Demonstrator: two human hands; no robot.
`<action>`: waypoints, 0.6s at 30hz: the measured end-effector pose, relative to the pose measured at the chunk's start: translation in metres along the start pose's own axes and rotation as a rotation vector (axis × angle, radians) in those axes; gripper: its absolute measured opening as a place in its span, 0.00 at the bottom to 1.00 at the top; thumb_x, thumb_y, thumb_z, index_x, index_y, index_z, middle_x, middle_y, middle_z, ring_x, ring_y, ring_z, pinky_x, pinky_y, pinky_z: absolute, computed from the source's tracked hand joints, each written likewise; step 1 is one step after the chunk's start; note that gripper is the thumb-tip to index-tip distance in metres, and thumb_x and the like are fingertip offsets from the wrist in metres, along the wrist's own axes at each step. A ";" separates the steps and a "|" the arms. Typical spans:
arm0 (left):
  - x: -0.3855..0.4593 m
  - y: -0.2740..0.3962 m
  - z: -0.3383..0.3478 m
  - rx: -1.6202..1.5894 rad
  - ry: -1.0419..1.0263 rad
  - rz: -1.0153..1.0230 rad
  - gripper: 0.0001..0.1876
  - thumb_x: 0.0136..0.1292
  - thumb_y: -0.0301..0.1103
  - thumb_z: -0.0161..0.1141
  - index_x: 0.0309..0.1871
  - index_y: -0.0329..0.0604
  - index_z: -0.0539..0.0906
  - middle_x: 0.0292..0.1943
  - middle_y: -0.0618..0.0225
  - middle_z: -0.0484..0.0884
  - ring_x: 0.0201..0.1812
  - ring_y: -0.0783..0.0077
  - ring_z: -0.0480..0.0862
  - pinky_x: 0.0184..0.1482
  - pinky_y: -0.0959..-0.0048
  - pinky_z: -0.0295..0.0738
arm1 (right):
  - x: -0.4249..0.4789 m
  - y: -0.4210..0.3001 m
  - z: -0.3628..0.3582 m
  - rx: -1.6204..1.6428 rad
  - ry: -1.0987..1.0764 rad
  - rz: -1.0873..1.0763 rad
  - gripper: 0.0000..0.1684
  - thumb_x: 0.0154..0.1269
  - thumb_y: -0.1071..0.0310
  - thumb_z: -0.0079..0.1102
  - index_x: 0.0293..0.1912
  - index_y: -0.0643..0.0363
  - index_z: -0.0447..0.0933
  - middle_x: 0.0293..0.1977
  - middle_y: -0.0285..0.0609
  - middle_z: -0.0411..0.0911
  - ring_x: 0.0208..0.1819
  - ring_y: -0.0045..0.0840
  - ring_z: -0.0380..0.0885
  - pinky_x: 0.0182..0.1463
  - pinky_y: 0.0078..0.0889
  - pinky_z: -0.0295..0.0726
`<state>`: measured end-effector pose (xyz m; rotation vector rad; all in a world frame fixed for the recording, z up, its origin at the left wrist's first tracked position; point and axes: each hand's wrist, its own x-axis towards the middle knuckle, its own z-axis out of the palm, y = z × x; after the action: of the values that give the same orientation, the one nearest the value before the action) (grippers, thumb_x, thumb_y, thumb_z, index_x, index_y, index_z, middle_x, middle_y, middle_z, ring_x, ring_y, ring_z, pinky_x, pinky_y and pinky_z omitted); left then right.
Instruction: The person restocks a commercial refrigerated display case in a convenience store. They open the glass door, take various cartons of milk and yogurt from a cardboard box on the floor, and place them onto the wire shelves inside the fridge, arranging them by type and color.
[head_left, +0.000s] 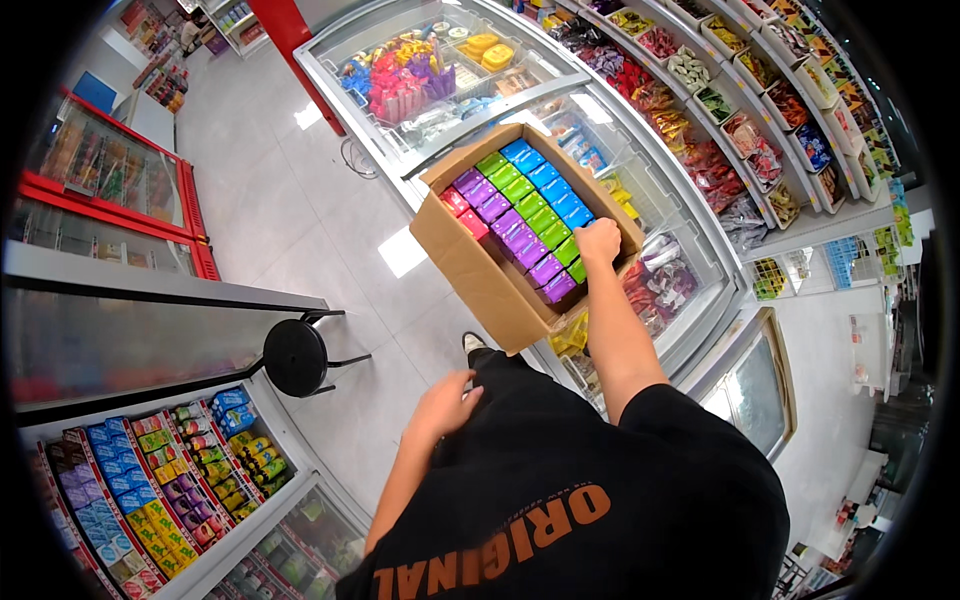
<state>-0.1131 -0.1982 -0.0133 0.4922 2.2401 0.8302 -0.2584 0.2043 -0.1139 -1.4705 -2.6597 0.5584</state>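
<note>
An open cardboard box rests on the glass top of a chest freezer. Packed inside are rows of small cartons: blue cartons, green cartons, purple cartons and a few red cartons. My right hand reaches into the box at the near end of the blue row, fingers bent downward. Its fingertips are hidden, so a grip on a carton cannot be made out. Beside my hip, over the floor, my left hand hangs with fingers loosely apart and nothing in it.
A black stool stands on the tiled floor to the left. Behind it, an upright cooler holds rows of drink cartons. Shelves of packaged snacks line the freezer's far side. A red-framed display case is at far left.
</note>
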 end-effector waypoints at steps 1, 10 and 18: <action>0.014 0.008 -0.003 0.043 -0.018 0.026 0.21 0.72 0.41 0.59 0.60 0.35 0.79 0.57 0.50 0.83 0.59 0.48 0.82 0.61 0.58 0.77 | -0.008 -0.003 -0.008 0.026 -0.019 0.018 0.34 0.50 0.57 0.73 0.50 0.73 0.78 0.49 0.60 0.82 0.51 0.49 0.84 0.56 0.47 0.85; 0.106 0.086 -0.033 0.068 0.120 0.246 0.29 0.65 0.34 0.68 0.67 0.39 0.72 0.62 0.50 0.76 0.63 0.45 0.76 0.63 0.55 0.74 | -0.068 0.005 -0.074 0.187 0.240 -0.221 0.37 0.51 0.56 0.73 0.55 0.69 0.73 0.45 0.57 0.81 0.45 0.48 0.84 0.49 0.47 0.84; 0.155 0.137 -0.025 -0.192 0.336 0.408 0.49 0.46 0.32 0.81 0.73 0.40 0.65 0.65 0.51 0.72 0.66 0.46 0.73 0.67 0.57 0.72 | -0.119 -0.010 -0.171 0.797 -0.802 -0.376 0.30 0.56 0.66 0.76 0.56 0.65 0.76 0.32 0.35 0.77 0.23 0.05 0.73 0.27 0.15 0.71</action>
<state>-0.2240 -0.0246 0.0213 0.7803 2.3591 1.4128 -0.1640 0.1497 0.0637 -0.5472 -2.4678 2.1644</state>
